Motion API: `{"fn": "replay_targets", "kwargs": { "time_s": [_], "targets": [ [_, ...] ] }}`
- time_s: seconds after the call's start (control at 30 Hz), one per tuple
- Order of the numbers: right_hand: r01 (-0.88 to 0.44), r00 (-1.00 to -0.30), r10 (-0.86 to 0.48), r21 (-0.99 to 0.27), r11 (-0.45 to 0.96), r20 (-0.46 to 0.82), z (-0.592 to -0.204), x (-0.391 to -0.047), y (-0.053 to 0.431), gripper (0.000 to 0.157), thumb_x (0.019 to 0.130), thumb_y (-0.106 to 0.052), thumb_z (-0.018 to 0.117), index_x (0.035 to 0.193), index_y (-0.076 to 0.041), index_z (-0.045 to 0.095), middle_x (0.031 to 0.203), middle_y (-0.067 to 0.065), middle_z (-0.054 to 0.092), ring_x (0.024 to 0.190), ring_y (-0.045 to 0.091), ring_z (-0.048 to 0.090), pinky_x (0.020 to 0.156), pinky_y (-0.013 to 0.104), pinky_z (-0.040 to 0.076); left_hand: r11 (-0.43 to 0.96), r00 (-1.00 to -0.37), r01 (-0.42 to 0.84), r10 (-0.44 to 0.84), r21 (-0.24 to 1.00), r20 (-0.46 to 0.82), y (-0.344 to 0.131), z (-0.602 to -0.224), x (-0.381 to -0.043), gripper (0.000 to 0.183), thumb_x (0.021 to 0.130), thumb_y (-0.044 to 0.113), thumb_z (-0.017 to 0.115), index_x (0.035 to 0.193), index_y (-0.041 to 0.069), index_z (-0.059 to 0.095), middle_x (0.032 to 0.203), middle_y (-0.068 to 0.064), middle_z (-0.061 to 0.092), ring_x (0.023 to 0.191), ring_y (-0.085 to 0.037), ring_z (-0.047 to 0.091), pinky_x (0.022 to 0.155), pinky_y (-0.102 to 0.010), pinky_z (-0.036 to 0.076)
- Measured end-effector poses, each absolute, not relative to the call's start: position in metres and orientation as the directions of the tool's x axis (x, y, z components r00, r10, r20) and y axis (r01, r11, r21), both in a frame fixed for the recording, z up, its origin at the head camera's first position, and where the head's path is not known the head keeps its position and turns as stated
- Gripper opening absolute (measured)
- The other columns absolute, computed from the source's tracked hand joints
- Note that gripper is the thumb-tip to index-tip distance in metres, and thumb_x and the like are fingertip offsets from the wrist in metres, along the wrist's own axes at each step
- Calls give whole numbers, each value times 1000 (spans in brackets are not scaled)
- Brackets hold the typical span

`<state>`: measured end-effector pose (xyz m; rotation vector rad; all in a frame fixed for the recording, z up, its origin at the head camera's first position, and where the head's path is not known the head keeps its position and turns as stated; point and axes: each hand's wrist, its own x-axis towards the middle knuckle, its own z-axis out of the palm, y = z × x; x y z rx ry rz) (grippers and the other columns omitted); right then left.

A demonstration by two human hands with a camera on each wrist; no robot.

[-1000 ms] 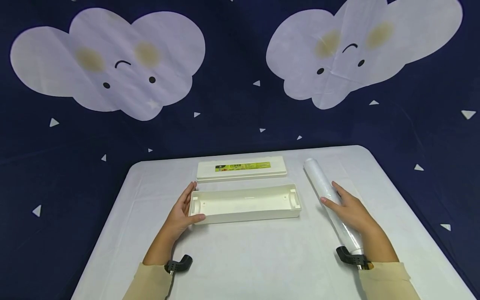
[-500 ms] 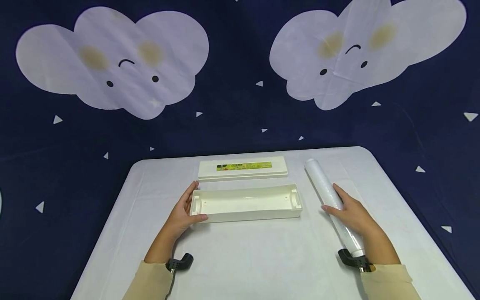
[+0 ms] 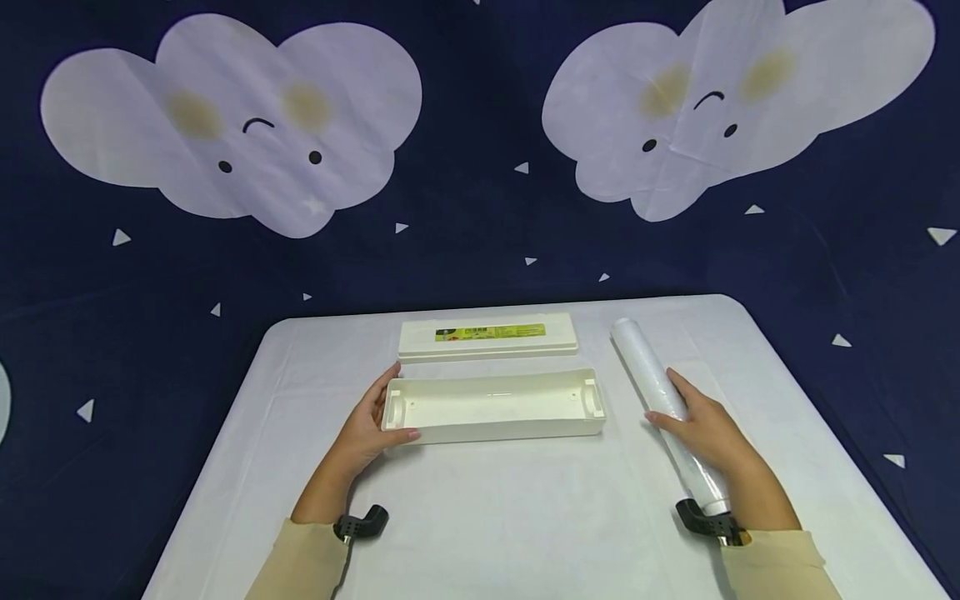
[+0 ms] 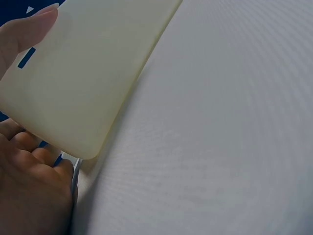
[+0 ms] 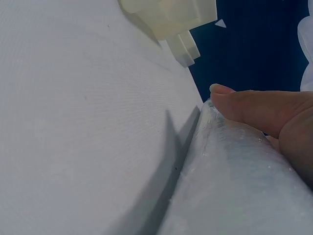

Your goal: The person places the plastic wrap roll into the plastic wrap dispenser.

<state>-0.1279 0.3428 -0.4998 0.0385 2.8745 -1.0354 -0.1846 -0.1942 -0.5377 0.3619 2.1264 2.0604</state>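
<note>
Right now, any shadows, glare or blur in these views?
Head: fairly even light, no strong glare, but print on the label is too small to read. Left wrist: a soft shadow runs along the box on the cloth, which shows fine rippling lines. Right wrist: small glints dot the roll, and a dark shadow lies on the cloth beside it.

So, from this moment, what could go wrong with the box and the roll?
The roll is round, and only the right hand holds it, so it might slip or roll if that grip loosens. The left hand holds the box at one end only, so the other end could swing. The lid lies close behind, so the box may bump it.
</note>
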Motion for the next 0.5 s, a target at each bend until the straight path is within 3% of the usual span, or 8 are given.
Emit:
{"fn": "replay_targets", "kwargs": {
  "time_s": [0.5],
  "targets": [
    [22,-999,-5,-638,769,-41,-502,-129,342,97,98,-40,77,163,6,23,154,42,36,117,55,57,86,68,53,-25,-956,53,289,998,58,-193,-538,-185,122,68,-14,93,167,15,28,158,-17,41,142,-39,43,110,-36,47]
  ]
}}
